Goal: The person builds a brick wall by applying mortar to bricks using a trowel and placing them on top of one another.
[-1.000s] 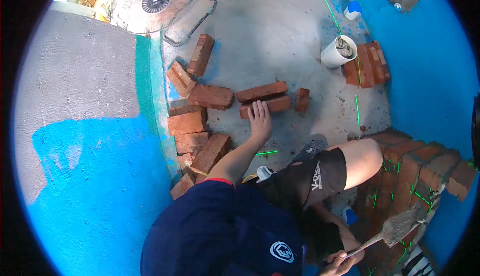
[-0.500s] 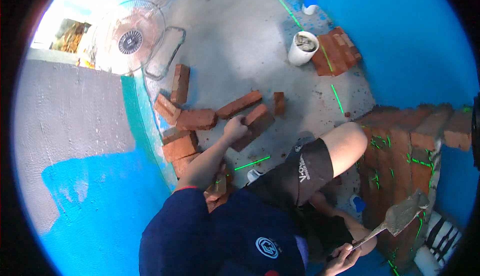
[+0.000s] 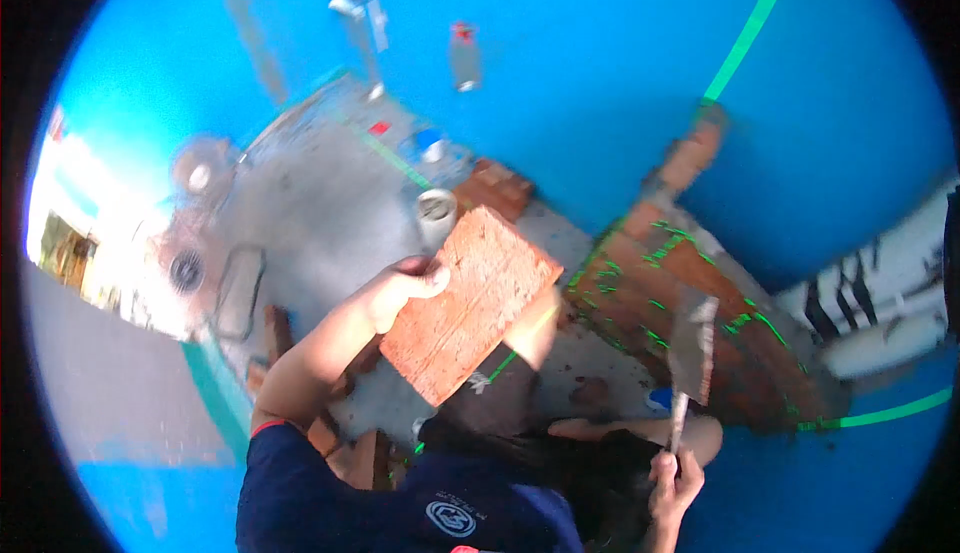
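Note:
My left hand [image 3: 405, 293] is raised in the middle of the view, closed round the edge of a red brick [image 3: 470, 303], thumb on its broad face. The brick hides part of my bent leg beneath it. My right hand [image 3: 675, 483], at lower right, grips the handle of a trowel [image 3: 690, 353] held upright, its blade smeared with mortar. Beyond the blade, at right, stands a partly built brick structure [image 3: 640, 303] with green laser lines across it. The picture is blurred by motion.
A white bucket [image 3: 436, 223] stands beside a brick stack [image 3: 495, 183] farther back. Loose bricks [image 3: 275, 333] lie at left, near a standing fan [image 3: 185, 271]. A blue wall [image 3: 580, 43] spans the back. A black-and-white bundle [image 3: 850, 303] sits at right.
My left hand has taken a brick off the floor and lifted it. The trowel in my right hand has tipped upright. The view has swung toward the back and right wall.

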`<state>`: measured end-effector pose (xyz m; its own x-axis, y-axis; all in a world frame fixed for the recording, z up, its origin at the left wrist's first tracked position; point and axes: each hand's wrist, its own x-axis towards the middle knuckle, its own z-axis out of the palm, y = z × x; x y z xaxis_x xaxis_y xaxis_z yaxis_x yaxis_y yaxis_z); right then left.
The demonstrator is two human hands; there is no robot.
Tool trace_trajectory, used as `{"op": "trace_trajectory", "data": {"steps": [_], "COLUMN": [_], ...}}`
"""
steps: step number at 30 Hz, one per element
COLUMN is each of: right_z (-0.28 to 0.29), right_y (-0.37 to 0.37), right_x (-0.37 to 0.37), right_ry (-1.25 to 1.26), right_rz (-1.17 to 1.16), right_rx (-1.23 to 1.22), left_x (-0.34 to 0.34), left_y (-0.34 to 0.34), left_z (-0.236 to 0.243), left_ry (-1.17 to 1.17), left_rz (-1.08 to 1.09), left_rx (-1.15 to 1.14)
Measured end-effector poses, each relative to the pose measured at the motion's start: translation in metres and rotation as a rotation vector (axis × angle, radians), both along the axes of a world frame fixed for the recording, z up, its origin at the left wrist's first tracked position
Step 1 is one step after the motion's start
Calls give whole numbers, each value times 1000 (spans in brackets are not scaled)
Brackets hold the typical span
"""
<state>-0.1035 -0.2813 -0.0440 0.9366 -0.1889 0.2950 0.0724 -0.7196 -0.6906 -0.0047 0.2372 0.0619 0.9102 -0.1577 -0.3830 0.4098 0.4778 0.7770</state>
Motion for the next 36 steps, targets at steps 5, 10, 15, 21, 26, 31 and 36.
{"op": "trace_trajectory", "data": {"steps": [5,10,15,21,26,31,36], "right_z": [95,123,120,101,102,100,98], "right_y": [22,2,-4,-12,-14,-15,-77], "right_x": [3,-29,-49,-50,-65,-107,-237], "right_ry": [-123,-91,77,-32,70,124,66], "right_rz": [196,116,-12,57,-15,-285,-667], "right_rx": [-128,-132,68,-434,-318,-83,-48], "left_x": [39,58,62,59,58,58,67], "left_y": [-77,-145,-173,-171,-148,-124,-161], "left_z": [32,41,28,0,-14,-19,-52], "left_ry": [-129,-249,-224,-151,-77,-32,-34], "left_rz": [-406,-813,-990,-958,-886,-721,-528], "left_rx": [294,331,222,182,197,80,112]}}
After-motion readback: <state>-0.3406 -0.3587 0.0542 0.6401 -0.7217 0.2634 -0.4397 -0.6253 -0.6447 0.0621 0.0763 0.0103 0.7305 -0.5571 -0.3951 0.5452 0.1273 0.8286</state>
